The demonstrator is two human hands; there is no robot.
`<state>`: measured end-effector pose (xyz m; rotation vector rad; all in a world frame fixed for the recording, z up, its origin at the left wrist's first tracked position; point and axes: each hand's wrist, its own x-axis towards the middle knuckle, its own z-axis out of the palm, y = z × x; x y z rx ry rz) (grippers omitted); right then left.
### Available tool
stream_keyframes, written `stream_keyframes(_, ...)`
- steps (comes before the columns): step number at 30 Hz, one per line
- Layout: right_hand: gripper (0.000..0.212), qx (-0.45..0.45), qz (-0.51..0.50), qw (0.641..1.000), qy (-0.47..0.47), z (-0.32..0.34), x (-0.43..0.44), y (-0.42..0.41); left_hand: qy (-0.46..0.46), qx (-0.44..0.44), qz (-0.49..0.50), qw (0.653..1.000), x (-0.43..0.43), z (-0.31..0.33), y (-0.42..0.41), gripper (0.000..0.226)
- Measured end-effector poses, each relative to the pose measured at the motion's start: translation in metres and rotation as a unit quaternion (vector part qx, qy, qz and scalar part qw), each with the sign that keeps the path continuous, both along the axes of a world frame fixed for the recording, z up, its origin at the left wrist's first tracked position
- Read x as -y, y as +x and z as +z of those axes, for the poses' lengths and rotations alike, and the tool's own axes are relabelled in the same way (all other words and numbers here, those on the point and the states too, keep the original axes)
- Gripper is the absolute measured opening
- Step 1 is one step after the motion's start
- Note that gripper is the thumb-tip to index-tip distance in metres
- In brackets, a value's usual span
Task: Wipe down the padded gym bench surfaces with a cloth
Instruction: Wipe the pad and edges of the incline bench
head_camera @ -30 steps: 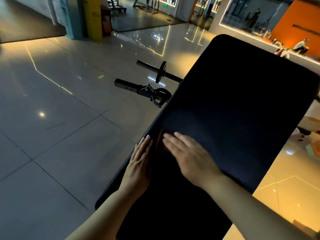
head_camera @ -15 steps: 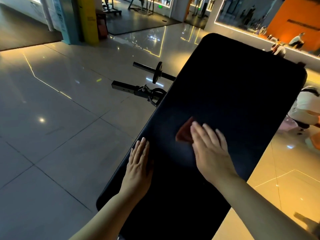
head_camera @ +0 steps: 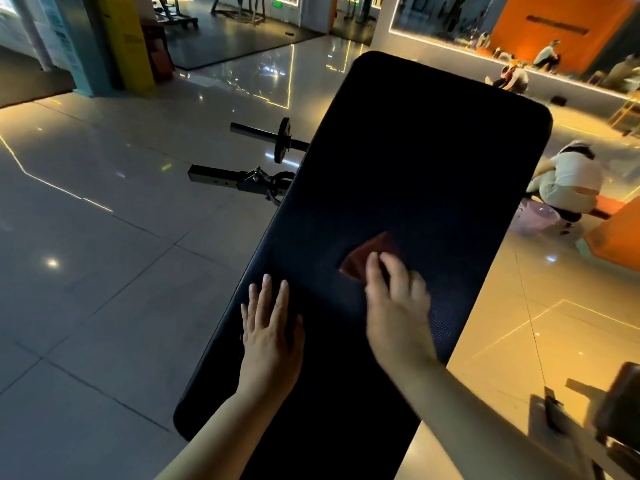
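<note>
red-brown cloth (head_camera: 363, 256) pinned under the right hand (head_camera: 398, 306), mid-width on the black padded worktop (head_camera: 415, 161).
right hand lies over the cloth's near edge, fingers extended and pressing it to the pad, not gripping; fingers blurred. cloth's far corner shows beyond the fingertips. left hand (head_camera: 272, 330) rests flat and released near the worktop's left edge, nearer the camera than the cloth and apart from it. bar with a plate (head_camera: 282, 140) stands over the tiled floor (head_camera: 104, 271), left of the worktop.

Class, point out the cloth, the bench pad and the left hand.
cloth (head_camera: 360, 258), head view, bare red middle.
bench pad (head_camera: 433, 150), head view, bare far half.
left hand (head_camera: 272, 336), head view, its back.
</note>
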<state>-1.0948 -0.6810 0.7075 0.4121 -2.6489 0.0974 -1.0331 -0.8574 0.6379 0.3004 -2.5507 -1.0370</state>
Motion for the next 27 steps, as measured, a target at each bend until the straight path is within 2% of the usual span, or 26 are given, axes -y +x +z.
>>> stream_keyframes(3,0.058,0.078,0.109,0.991,-0.016,-0.021,0.027,0.024,0.015,-0.014,-0.027,0.999,-0.009,0.003,0.002,0.062)
stream_keyframes(5,0.041,0.137,0.134,0.976,-0.106,-0.015,0.028,0.033,0.057,-0.022,-0.028,0.998,-0.017,0.007,0.006,0.067)
stream_keyframes(8,0.024,0.219,0.115,0.931,-0.267,0.014,0.019,0.040,0.139,-0.034,-0.012,0.990,-0.038,0.030,0.014,0.067)
stream_keyframes(10,0.010,0.270,0.110,0.900,-0.323,0.026,0.012,0.043,0.178,-0.027,-0.021,0.983,-0.057,0.045,0.010,0.069)
stream_keyframes(11,0.008,0.278,0.103,0.904,-0.308,0.028,0.007,0.043,0.180,-0.021,-0.027,0.983,-0.065,0.050,0.006,0.070)
stream_keyframes(14,0.018,0.118,0.051,0.978,-0.162,0.019,-0.015,0.032,0.069,-0.017,-0.039,0.997,-0.075,0.046,-0.008,0.061)
stream_keyframes(16,0.030,0.057,0.025,0.988,-0.142,0.018,-0.035,0.018,-0.049,0.000,-0.059,0.997,-0.075,0.033,-0.010,0.058)
stream_keyframes(18,0.044,0.035,0.033,0.992,-0.119,0.019,-0.055,0.005,-0.138,-0.020,-0.093,0.986,-0.075,0.024,-0.007,0.056)
stream_keyframes(21,0.052,0.019,0.023,0.999,-0.042,0.011,-0.070,-0.008,-0.216,-0.051,-0.180,0.958,-0.078,0.021,-0.010,0.060)
stream_keyframes(23,0.055,0.004,0.012,1.000,-0.018,0.003,-0.069,-0.010,-0.274,-0.056,-0.172,0.944,-0.074,0.025,-0.022,0.059)
stream_keyframes(25,0.055,-0.010,0.009,1.000,-0.020,0.000,-0.067,-0.011,-0.262,-0.051,-0.088,0.960,-0.067,0.032,-0.041,0.058)
stream_keyframes(27,0.055,-0.016,0.014,1.000,-0.019,-0.001,-0.068,-0.013,-0.159,-0.015,-0.014,0.987,-0.067,0.045,-0.055,0.058)
